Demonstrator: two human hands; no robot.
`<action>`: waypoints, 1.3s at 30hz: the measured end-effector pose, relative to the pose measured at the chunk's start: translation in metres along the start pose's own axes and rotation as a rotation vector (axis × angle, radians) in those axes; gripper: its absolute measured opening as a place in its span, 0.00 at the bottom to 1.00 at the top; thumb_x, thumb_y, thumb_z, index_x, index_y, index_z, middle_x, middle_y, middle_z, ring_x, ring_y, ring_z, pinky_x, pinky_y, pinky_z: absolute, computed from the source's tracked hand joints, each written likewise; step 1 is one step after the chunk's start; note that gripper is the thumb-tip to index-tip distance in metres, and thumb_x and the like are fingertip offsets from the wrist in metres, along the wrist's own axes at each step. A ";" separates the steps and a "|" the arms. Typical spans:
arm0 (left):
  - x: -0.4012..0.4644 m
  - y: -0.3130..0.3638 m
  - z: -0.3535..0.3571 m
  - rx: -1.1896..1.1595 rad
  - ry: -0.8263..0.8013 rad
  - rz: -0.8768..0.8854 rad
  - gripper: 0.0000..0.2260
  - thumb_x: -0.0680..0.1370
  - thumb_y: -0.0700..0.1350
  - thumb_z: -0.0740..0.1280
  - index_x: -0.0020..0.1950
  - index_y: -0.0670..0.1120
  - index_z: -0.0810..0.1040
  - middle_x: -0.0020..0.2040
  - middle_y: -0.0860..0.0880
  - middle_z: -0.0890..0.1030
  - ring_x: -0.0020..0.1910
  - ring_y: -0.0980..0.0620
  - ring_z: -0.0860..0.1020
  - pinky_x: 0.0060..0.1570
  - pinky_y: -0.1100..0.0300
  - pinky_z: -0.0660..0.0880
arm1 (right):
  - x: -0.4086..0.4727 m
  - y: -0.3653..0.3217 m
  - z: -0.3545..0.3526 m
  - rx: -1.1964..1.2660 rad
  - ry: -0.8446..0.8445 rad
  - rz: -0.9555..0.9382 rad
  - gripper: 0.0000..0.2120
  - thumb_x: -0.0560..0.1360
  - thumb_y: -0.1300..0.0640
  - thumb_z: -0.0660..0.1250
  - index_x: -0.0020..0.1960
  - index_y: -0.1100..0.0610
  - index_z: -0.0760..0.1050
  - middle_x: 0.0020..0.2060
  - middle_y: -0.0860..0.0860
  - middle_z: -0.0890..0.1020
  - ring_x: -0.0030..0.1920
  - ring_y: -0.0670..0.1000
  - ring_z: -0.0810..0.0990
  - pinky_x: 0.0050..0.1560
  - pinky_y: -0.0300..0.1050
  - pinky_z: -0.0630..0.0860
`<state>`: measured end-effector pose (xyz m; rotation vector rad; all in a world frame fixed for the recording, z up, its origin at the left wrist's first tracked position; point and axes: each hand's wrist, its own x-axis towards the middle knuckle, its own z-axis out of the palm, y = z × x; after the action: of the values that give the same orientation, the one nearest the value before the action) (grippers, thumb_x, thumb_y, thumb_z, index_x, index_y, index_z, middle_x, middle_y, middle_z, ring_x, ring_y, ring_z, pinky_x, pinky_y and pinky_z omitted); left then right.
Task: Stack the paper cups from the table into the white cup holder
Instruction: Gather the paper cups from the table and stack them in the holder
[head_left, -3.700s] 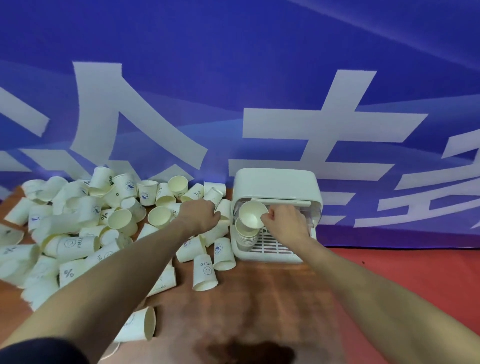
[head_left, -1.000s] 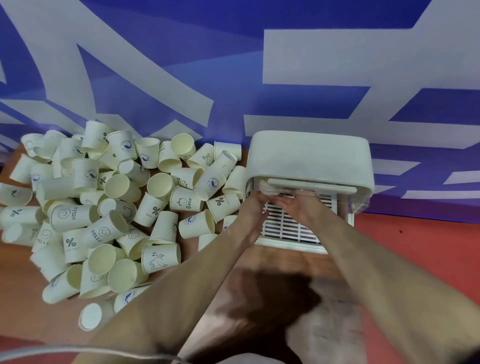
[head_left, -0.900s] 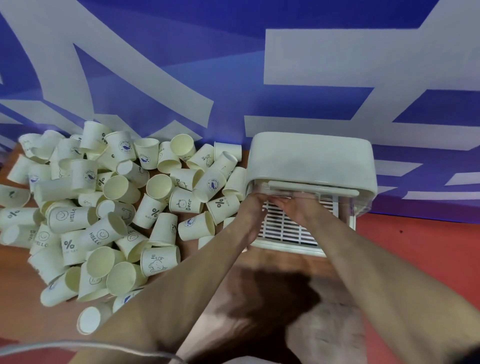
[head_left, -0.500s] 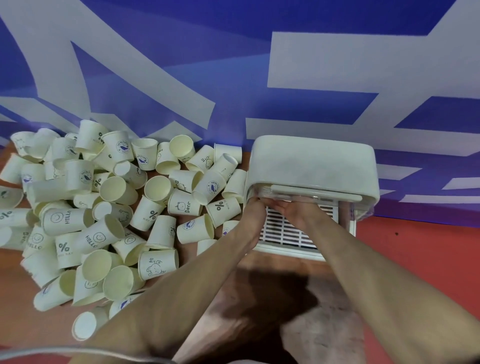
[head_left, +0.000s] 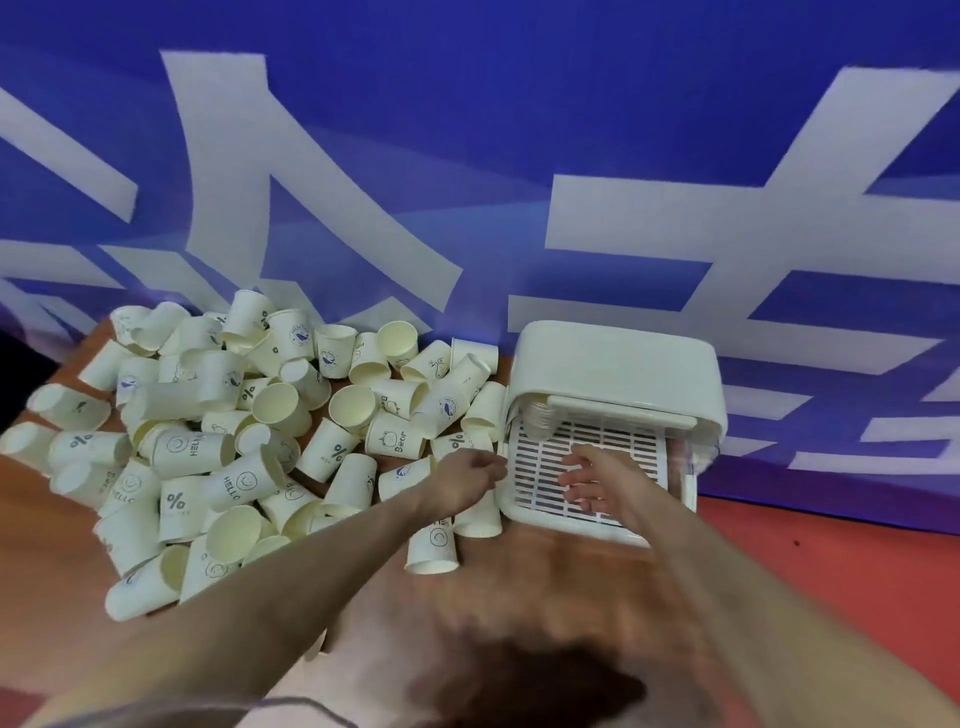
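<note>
Both hands have backed out from under the white cup holder's (head_left: 618, 364) hood. Left hand (head_left: 467, 475) and right hand (head_left: 597, 475) look empty, fingers loose. Nested stack (head_left: 540, 415) sits inside, left rear. Paper cups (head_left: 208, 441) still litter the table (head_left: 519, 582); next grab pending.

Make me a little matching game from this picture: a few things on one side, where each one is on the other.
Things:
1. stack of cups
2. right hand
3. Bear cup
4. left hand

Places:
A. over the slatted tray
B. in the loose pile on the table
C. under the holder's hood, back left corner
D. just outside the holder's left edge

Pairs: 1-C, 2-A, 3-B, 4-D
</note>
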<state>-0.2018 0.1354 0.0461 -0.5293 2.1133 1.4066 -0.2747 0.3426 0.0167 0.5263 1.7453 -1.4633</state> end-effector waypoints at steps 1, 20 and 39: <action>-0.007 0.003 -0.009 0.054 0.029 0.028 0.12 0.81 0.46 0.63 0.62 0.46 0.80 0.62 0.46 0.80 0.53 0.52 0.78 0.51 0.61 0.72 | -0.009 -0.002 0.002 -0.039 0.002 -0.015 0.13 0.78 0.54 0.64 0.54 0.62 0.78 0.41 0.59 0.84 0.34 0.55 0.81 0.33 0.43 0.72; -0.134 -0.070 -0.165 0.829 0.601 -0.136 0.21 0.79 0.53 0.59 0.70 0.47 0.70 0.65 0.46 0.74 0.63 0.45 0.73 0.58 0.51 0.73 | -0.077 -0.032 0.131 -0.649 -0.261 -0.363 0.08 0.77 0.55 0.65 0.48 0.60 0.77 0.33 0.56 0.82 0.29 0.53 0.79 0.27 0.39 0.67; -0.139 -0.231 -0.288 0.906 0.525 -0.155 0.14 0.78 0.51 0.59 0.60 0.47 0.73 0.56 0.48 0.78 0.54 0.47 0.76 0.48 0.54 0.72 | -0.064 -0.018 0.348 -0.930 -0.209 -0.427 0.10 0.76 0.51 0.67 0.42 0.57 0.76 0.32 0.53 0.83 0.26 0.49 0.80 0.26 0.37 0.70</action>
<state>-0.0206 -0.2146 0.0573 -0.6890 2.7303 0.1213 -0.1453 0.0169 0.0669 -0.4889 2.1803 -0.7515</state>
